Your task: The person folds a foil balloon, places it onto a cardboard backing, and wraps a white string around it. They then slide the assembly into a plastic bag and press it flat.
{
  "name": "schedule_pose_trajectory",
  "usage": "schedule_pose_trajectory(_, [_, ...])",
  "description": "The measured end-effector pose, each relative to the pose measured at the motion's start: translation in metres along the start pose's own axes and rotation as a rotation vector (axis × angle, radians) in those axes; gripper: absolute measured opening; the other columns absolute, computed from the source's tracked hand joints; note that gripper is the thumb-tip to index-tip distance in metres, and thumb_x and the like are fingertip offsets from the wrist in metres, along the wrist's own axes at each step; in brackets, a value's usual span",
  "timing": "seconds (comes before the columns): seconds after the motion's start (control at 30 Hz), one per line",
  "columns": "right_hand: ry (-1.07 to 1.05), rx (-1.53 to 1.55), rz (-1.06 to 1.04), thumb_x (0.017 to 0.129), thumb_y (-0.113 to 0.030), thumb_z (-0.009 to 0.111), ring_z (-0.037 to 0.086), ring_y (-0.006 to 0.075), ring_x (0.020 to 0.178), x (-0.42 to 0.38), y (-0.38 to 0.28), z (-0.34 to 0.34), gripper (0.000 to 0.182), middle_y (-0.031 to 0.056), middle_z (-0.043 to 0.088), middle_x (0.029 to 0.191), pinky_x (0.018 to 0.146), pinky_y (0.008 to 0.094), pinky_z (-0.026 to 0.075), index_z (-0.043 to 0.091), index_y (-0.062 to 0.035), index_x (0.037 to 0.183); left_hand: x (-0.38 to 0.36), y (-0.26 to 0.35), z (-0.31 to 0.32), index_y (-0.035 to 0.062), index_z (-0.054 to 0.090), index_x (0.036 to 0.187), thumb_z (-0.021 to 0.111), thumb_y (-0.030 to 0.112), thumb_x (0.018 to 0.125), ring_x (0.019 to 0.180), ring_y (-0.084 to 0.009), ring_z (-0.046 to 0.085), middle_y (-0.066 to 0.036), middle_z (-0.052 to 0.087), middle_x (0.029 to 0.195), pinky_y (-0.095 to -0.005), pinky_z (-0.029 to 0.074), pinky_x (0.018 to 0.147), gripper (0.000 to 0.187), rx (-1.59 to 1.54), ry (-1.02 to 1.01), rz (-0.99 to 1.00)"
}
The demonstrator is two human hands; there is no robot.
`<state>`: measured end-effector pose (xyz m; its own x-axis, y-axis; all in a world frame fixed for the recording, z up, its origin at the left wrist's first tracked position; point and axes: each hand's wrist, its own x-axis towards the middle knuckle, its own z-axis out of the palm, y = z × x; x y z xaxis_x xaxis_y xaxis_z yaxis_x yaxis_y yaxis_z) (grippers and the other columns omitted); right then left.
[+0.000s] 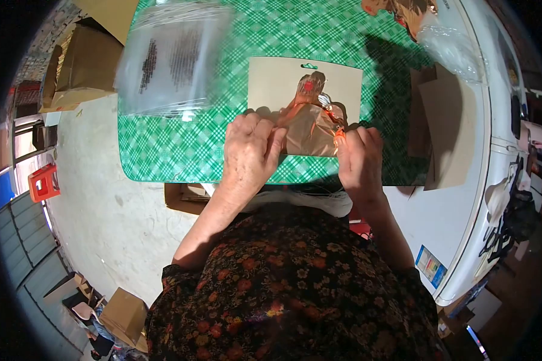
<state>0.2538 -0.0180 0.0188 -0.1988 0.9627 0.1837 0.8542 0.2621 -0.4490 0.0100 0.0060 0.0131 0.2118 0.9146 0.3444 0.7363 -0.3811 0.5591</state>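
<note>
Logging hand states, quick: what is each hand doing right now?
Left hand: closed, fingers pinching the brown wrapped item on the backing card.
Right hand: closed, fingers gripping the same item's orange-tied edge.

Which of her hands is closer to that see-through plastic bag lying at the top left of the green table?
Left. The left hand sits just below and right of the plastic bag; the right hand is farther right, across the card.

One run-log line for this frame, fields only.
left hand: pinching brown wrapped item | right hand: at its orange tie | under: beige backing card | surface: green checked table | nearby: clear plastic bag
</note>
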Motion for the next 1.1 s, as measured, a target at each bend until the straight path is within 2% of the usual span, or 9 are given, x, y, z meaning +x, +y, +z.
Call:
schedule_pose_trajectory(0.23, [0.005,-0.058,-0.017,0.093,-0.009,0.071,0.056,0.0374,0.096,0.004,-0.004,0.001,0.012,0.0148,0.058,0.095,0.083,0.0533,0.042,0.060,-0.0049,0.092,0.004,0.002,0.008,-0.0002,0.060,0.135,0.080,0.014,0.095,0.099,-0.0374,0.062,-0.018,0.065,0.111,-0.0504,0.051,0.086,0.046,0.021,0.101,-0.029])
schedule_pose_trajectory(0.33, [-0.001,-0.086,-0.012,0.090,-0.009,0.073,0.056,0.0372,0.098,0.004,-0.002,0.004,0.014,0.0145,0.058,0.095,0.085,0.0533,0.043,0.060,-0.0051,0.092,0.005,0.009,-0.003,-0.0005,0.059,0.142,0.078,0.017,0.097,0.113,-0.0395,0.063,-0.022,0.063,0.130,-0.0533,0.051,0.096,0.052,0.048,0.214,0.198])
schedule_pose_trajectory(0.43, [-0.028,-0.078,0.017,0.089,-0.010,0.074,0.056,0.0372,0.099,0.003,-0.005,0.003,0.015,0.0148,0.057,0.097,0.086,0.0535,0.043,0.059,-0.0051,0.092,-0.009,0.024,-0.005,-0.0001,0.059,0.146,0.075,0.024,0.098,0.135,-0.0417,0.057,-0.023,0.058,0.147,-0.0553,0.047,0.111,0.056,-0.028,0.003,0.256])
schedule_pose_trajectory(0.47, [-0.034,-0.082,0.015,0.088,-0.010,0.074,0.056,0.0372,0.099,0.003,-0.005,0.003,0.015,0.0149,0.057,0.097,0.086,0.0536,0.043,0.059,-0.0051,0.092,-0.017,0.025,0.000,0.0023,0.057,0.152,0.072,0.037,0.099,0.153,-0.0437,0.042,-0.023,0.047,0.163,-0.0543,0.038,0.125,0.065,-0.042,-0.143,0.258])
schedule_pose_trajectory(0.57, [-0.044,-0.099,0.018,0.088,-0.009,0.073,0.056,0.0372,0.100,0.003,-0.003,0.003,0.015,0.0151,0.057,0.098,0.086,0.0539,0.043,0.059,-0.0051,0.092,-0.028,0.032,0.015,0.0050,0.052,0.159,0.070,0.047,0.098,0.161,-0.0438,0.031,-0.023,0.036,0.172,-0.0572,0.030,0.130,0.076,0.044,-0.285,0.238])
schedule_pose_trajectory(0.6, [-0.044,-0.104,0.019,0.088,-0.009,0.073,0.056,0.0372,0.100,0.003,-0.003,0.003,0.015,0.0151,0.057,0.098,0.086,0.0540,0.043,0.059,-0.0051,0.092,-0.027,0.030,0.019,0.0142,0.048,0.164,0.067,0.059,0.095,0.163,-0.0479,0.024,-0.025,0.027,0.176,-0.0616,0.025,0.131,0.084,0.117,-0.327,0.248])
schedule_pose_trajectory(0.73, [-0.048,-0.097,0.011,0.090,-0.010,0.071,0.056,0.0371,0.098,0.003,-0.002,0.003,0.013,0.0149,0.057,0.096,0.086,0.0539,0.043,0.060,-0.0045,0.091,-0.027,0.032,0.028,0.0302,0.048,0.165,0.066,0.071,0.090,0.161,-0.0584,0.016,-0.027,0.016,0.178,-0.0705,0.021,0.129,0.087,0.138,-0.309,0.170])
schedule_pose_trajectory(0.93, [-0.037,-0.078,0.007,0.092,-0.013,0.069,0.057,0.0379,0.094,0.010,-0.006,-0.002,0.013,0.0156,0.059,0.091,0.082,0.0547,0.043,0.060,-0.0044,0.089,-0.026,0.037,0.027,0.0325,0.045,0.166,0.079,0.070,0.079,0.160,-0.0611,0.015,-0.027,0.016,0.179,-0.0726,0.019,0.128,0.102,0.149,-0.329,0.137])
schedule_pose_trajectory(1.1, [-0.012,-0.190,0.024,0.090,-0.013,0.073,0.061,0.0370,0.087,0.015,-0.005,0.006,0.017,0.0141,0.061,0.088,0.077,0.0522,0.048,0.059,-0.0048,0.091,-0.024,0.038,0.026,0.0360,0.040,0.168,0.083,0.069,0.077,0.161,-0.0606,0.014,-0.028,0.015,0.178,-0.0725,0.018,0.128,0.106,0.179,-0.378,0.122])
